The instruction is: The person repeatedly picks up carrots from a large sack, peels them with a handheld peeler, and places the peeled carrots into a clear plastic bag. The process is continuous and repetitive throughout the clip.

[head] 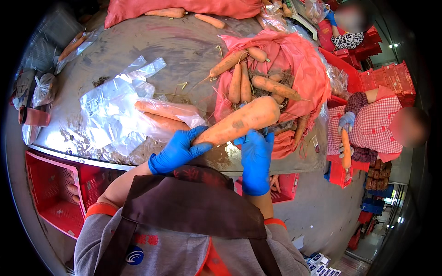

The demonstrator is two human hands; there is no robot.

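Observation:
A large orange carrot (238, 122) with dark soil marks slants over the front of the metal worktable. My left hand (178, 150), in a blue glove, grips its narrow end. Below the thick end is my gloved right hand (256, 155), fingers up near the carrot's underside; whether it holds anything is unclear. Left of the held carrot, a clear plastic bag (164, 129) covers two carrots (169, 109). Behind the held one, an opened red mesh sack (307, 74) contains several carrots (276, 87) and dry roots.
More clear bags (110, 107) lie on the soiled worktable (114, 45). A full red sack (186, 7) lies at the far edge. Red crates (55, 196) stand below the near edge. A co-worker (366, 127) at the right holds a carrot (345, 148); another person (348, 38) is farther back.

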